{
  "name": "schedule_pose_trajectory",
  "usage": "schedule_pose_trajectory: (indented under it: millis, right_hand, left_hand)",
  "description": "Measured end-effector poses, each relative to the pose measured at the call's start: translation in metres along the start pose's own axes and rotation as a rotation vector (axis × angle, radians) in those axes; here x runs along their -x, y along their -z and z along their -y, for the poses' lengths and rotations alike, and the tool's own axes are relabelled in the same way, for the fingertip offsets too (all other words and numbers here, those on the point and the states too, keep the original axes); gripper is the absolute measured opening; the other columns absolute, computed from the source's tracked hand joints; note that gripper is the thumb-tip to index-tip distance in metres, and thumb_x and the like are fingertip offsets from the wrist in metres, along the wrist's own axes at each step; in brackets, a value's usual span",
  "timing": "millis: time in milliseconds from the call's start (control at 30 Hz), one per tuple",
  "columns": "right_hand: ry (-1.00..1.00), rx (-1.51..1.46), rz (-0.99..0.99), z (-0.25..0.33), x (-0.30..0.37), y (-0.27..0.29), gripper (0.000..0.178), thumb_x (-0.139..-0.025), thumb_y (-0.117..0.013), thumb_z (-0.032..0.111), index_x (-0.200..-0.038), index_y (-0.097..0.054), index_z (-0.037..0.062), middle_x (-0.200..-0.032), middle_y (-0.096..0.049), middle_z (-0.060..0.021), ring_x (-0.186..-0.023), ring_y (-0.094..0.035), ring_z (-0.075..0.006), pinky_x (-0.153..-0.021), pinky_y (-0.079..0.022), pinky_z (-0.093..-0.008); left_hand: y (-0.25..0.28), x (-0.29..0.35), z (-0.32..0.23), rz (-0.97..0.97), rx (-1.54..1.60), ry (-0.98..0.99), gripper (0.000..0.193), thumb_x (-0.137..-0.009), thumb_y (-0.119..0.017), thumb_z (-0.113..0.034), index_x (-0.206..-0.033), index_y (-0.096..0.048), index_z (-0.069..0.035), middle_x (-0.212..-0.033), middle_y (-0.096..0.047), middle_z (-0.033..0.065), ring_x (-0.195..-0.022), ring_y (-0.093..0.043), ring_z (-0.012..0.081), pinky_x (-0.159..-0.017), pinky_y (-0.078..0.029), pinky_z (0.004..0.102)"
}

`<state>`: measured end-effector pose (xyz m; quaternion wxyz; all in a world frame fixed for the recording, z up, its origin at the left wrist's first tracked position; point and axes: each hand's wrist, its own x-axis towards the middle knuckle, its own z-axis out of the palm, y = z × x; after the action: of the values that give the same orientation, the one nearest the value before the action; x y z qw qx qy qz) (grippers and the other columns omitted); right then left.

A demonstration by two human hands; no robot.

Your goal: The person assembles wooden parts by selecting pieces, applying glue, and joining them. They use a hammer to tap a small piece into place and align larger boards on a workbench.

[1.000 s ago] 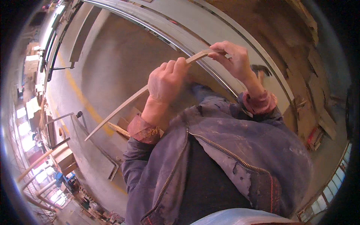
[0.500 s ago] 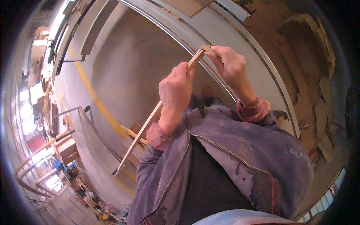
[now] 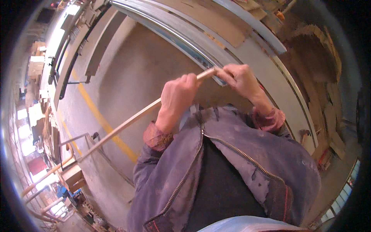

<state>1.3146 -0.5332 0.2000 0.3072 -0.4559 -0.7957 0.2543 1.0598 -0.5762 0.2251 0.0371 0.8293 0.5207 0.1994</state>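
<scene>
My left hand (image 3: pixel 177 96) is closed around a long, thin wooden strip (image 3: pixel 123 124), a little short of its far end. The strip slants from the lower left up to the right, in front of my body. At its far end my right hand (image 3: pixel 244 82) pinches the tip between thumb and fingers. The strip seems bent or snapped just there, but my fingers partly hide the end. A short stretch of wood shows between my two hands.
Behind my right hand runs a long grey bench (image 3: pixel 266 65) with a metal-edged rail (image 3: pixel 185 42) and a brown board (image 3: pixel 216 19). A yellow line (image 3: pixel 96 108) crosses the concrete floor. A metal frame (image 3: pixel 104 154) and a cardboard box (image 3: pixel 73 176) stand at the left.
The strip has swung to a flatter slant, its long end moving left and up. Both hands have come slightly down, my right one also a little rightward. My view of the bench has shifted.
</scene>
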Motion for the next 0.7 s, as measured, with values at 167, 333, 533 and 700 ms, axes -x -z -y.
schedule_pose_trajectory:
  millis: [167, 333, 533, 700]
  right_hand:
    - [-0.328, -0.541, 0.516, 0.023, -0.039, -0.006, 0.024, -0.099, -0.077, 0.024, -0.095, -0.079, 0.0009, -0.069, -0.067, 0.0003, -0.063, -0.058, -0.0061, -0.055, -0.045, -0.0279]
    - [-0.504, -1.100, 0.472, 0.036, -0.075, -0.029, 0.022, -0.100, -0.075, 0.020, -0.090, -0.077, -0.0002, -0.069, -0.063, 0.0021, -0.056, -0.055, -0.0056, -0.048, -0.041, -0.0239]
    - [-0.336, -1.594, 0.099, 0.032, -0.156, -0.073, 0.029, -0.109, -0.061, 0.020, -0.123, -0.068, -0.0047, -0.085, -0.071, -0.0091, -0.057, -0.061, -0.0104, -0.051, -0.049, -0.0247]
    - [-0.429, -1.493, -0.024, 0.019, -0.221, -0.095, 0.035, -0.112, -0.056, 0.022, -0.133, -0.066, -0.0046, -0.117, -0.075, -0.0170, -0.072, -0.070, -0.0128, -0.066, -0.060, -0.0264]
  left_hand:
    - [0.041, 0.006, 0.096, 0.118, 0.196, -0.216, 0.016, -0.089, -0.078, -0.020, -0.085, -0.066, -0.012, -0.071, -0.063, 0.0094, -0.065, -0.068, 0.0312, -0.056, -0.055, 0.0430]
    - [0.055, -0.004, 0.149, 0.002, 0.350, -0.240, 0.024, -0.079, -0.087, -0.018, -0.092, -0.070, -0.008, -0.074, -0.066, 0.0102, -0.064, -0.068, 0.0295, -0.058, -0.055, 0.0391]
    - [0.060, -0.037, 0.217, -0.204, 0.408, -0.029, 0.031, -0.083, -0.091, -0.026, -0.096, -0.072, -0.005, -0.070, -0.066, 0.0111, -0.057, -0.062, 0.0246, -0.057, -0.050, 0.0333]
    - [0.057, -0.064, 0.257, -0.200, 0.410, 0.021, 0.028, -0.082, -0.092, -0.021, -0.095, -0.072, -0.005, -0.070, -0.066, 0.0118, -0.056, -0.061, 0.0241, -0.055, -0.048, 0.0328]
